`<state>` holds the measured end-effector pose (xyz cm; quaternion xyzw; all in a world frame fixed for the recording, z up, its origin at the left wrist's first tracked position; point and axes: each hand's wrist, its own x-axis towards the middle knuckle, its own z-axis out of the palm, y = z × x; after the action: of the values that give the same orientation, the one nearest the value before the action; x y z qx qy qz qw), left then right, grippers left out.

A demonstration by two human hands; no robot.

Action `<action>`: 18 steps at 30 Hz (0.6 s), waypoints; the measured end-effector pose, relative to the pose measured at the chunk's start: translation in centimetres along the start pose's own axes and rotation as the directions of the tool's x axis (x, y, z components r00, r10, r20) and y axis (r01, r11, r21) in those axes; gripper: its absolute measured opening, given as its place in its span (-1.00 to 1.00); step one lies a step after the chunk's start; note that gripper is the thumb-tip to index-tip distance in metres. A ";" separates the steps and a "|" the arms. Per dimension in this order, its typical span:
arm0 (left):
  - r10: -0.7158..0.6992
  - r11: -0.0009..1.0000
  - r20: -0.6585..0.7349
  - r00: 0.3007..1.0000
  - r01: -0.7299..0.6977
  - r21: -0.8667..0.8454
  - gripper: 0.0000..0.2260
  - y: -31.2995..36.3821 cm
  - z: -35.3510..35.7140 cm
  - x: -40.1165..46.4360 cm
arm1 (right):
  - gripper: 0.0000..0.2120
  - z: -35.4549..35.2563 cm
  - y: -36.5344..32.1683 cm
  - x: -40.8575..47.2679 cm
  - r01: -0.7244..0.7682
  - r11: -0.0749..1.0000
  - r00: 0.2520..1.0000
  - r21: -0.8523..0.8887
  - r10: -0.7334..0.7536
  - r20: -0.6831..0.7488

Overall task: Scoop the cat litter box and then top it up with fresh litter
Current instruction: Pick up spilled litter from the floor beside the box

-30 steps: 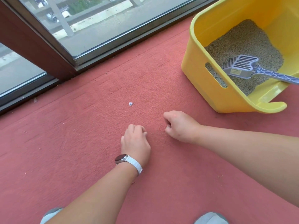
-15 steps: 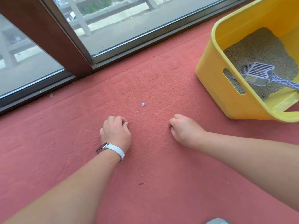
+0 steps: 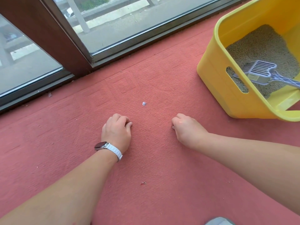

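Left hand: your left hand [image 3: 116, 133] rests knuckles-down on the red carpet [image 3: 65, 137], fingers curled under, nothing visible in its grasp; a watch with a white strap [image 3: 108, 148] sits on the wrist.
Right hand: your right hand [image 3: 186, 129] rests on the carpet apart from the left, fingers curled under; whether anything small is pinched beneath them cannot be told.
Litter box: the yellow litter box [image 3: 215, 82] stands on the carpet toward the right edge of the floor, well apart from both hands, with a slot handle in its near wall.
Litter: beige litter [image 3: 259, 49] covers the bottom of the box.
Scoop: a grey slotted scoop [image 3: 258, 73] lies inside the box on the litter, its handle running off toward the right.
Debris: a small pale scrap [image 3: 144, 103] lies on the carpet just beyond the gap between your hands; a small red scrap [image 3: 143, 183] lies between your forearms.
Window: a glass window with a dark frame [image 3: 53, 38] runs along the far edge of the floor.
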<state>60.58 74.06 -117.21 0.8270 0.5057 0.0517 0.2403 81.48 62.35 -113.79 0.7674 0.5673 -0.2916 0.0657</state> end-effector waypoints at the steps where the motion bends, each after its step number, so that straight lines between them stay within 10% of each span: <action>1: 0.013 1.000 0.003 1.000 -0.013 -0.002 -0.97 0.0 -0.1 0.1 | -0.94 0.0 0.0 0.0 0.004 1.000 1.000 -0.013 -0.004 0.004; 11: -0.012 0.995 -0.004 1.000 0.013 0.102 -0.91 1.4 -0.1 0.1 | -0.89 -0.6 -0.5 0.1 -0.063 0.997 0.996 -0.051 0.066 0.052; 18: -0.164 0.979 0.017 0.986 0.160 0.129 -0.80 1.7 -0.4 -0.2 | -0.84 -2.4 1.4 -0.2 -0.388 0.732 0.922 0.560 0.305 0.240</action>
<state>61.68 73.36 -116.08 0.7974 0.5701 -0.0120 0.1973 83.58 62.69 -112.05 0.8197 0.2872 -0.4875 -0.0890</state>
